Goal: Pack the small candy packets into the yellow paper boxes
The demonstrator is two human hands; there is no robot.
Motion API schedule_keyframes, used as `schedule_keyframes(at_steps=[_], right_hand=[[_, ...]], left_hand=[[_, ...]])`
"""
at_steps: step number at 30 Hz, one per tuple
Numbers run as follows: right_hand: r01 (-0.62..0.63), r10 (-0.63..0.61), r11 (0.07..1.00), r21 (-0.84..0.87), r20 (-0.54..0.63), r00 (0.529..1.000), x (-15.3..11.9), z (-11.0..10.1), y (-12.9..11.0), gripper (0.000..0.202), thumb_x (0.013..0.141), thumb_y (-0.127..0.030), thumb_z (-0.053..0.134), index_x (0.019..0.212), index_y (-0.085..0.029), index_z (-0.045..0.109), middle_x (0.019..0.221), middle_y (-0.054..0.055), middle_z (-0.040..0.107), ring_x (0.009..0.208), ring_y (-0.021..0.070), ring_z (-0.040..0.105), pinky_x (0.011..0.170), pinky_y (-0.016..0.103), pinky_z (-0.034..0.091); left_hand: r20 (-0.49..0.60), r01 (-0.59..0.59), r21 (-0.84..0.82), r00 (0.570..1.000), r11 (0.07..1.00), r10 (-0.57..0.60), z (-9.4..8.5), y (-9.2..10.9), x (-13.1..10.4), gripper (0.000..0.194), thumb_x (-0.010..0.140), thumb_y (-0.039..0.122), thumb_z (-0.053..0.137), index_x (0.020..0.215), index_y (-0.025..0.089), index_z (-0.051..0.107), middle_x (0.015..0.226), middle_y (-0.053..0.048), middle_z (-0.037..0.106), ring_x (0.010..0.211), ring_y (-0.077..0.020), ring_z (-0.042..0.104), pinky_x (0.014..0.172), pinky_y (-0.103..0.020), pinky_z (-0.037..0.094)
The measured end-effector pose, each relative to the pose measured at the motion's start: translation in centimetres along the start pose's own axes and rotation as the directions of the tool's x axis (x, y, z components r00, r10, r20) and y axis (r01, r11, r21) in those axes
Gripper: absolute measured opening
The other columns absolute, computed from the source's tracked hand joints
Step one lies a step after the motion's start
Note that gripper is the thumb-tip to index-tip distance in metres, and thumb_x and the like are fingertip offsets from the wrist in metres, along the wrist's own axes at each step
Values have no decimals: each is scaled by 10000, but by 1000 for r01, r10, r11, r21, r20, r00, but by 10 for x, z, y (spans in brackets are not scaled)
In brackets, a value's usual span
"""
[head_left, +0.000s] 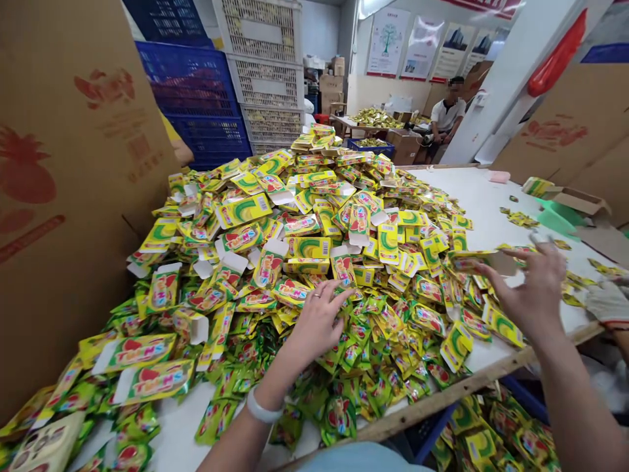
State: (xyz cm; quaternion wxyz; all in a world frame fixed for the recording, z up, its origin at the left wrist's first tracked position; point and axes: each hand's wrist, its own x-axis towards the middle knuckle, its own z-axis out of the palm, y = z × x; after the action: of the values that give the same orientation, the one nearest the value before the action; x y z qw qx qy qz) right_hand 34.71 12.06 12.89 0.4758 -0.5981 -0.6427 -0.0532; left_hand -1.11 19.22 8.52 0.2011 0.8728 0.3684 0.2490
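Observation:
My left hand (314,328), with a pale bracelet on the wrist, reaches into the front of the heap. Its thumb and forefinger are apart, over small green candy sachets (351,351) and just below an upright carton (343,267). Nothing shows in its grasp. On the right, my right hand (535,288) is raised with spread, slightly blurred fingers. Its thumb and forefinger are beside a yellow candy carton (466,261) whose open end faces the hand; whether they touch it is hard to see. Many of the heaped yellow-green cartons (246,210) have open white flaps.
A large cardboard box (73,196) walls off the left. Blue crates (191,85) and white crates (268,78) are stacked behind. The wooden table edge (393,423) runs in front, above a blue bin (435,432) of sachets. A gloved hand (609,301) is at right; another person (447,115) sits behind.

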Motion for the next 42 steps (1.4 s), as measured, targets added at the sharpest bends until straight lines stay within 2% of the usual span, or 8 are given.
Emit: schedule_keyframes(at_steps=[3,7,11,16,23,33,37,42], right_hand=[[165,-161,986,-9,171,972,-6,36,-24,390,902,-327,644,1273,-241,562,1230,142,616,1232,341,548,1045,599,437],[272,-246,961,45,586,772,-38,107,-50,510,900,-309,647,1390,-236,527,1445,143,520,1423,345,374,1110,598,395],[196,-210,977,85,544,812,-48,142,-36,246,958,-227,537,1143,-225,698,1300,117,649,1352,317,478,1090,582,425],[-215,119,912,350,275,954,-45,133,-38,231,980,-375,499,938,-219,663,778,54,693,844,246,714,747,419,608],[-681,350,462,568,588,729,-47,124,-94,414,763,-564,737,682,-214,531,531,-66,490,341,83,435,335,223,369],[-649,513,447,615,418,749,-35,101,-61,390,704,-538,798,755,-205,602,558,-80,472,368,38,309,335,198,256],[-679,548,445,584,422,723,-52,91,-41,414,708,-559,788,797,-208,588,546,-92,441,356,48,343,325,199,242],[-699,567,448,558,427,704,-68,85,-34,436,686,-570,803,785,-196,602,496,-82,468,376,68,384,340,200,254]], left_hand=[[70,-10,126,998,992,1,8,-15,3,510,798,23,515,1264,206,614,1299,-126,613,1240,-312,545,1067,-523,437],[-26,13,63,1000,998,-12,15,-32,5,416,873,51,429,1206,197,632,1203,-112,675,1125,-257,634,982,-441,519],[-130,90,-170,985,981,-113,8,-39,9,286,930,181,465,1124,209,673,1109,-98,732,1039,-266,688,900,-411,547],[-164,202,-538,927,818,-337,3,-25,11,254,897,361,588,1058,217,722,1020,-65,767,923,-250,705,809,-350,551],[-113,169,-835,878,523,-465,18,-8,17,378,795,434,721,1045,152,743,1034,-108,766,983,-260,696,901,-380,542],[-146,9,-253,988,967,-47,11,12,2,361,895,190,569,1245,234,645,1386,-110,597,1329,-286,505,1150,-539,345],[36,-180,-191,981,965,190,45,37,14,357,924,282,573,1267,189,609,1337,-154,621,1300,-297,539,1115,-502,403],[127,-79,-112,987,991,93,95,47,35,398,892,168,563,1286,115,569,1340,-242,596,1302,-354,540,1068,-537,438]])
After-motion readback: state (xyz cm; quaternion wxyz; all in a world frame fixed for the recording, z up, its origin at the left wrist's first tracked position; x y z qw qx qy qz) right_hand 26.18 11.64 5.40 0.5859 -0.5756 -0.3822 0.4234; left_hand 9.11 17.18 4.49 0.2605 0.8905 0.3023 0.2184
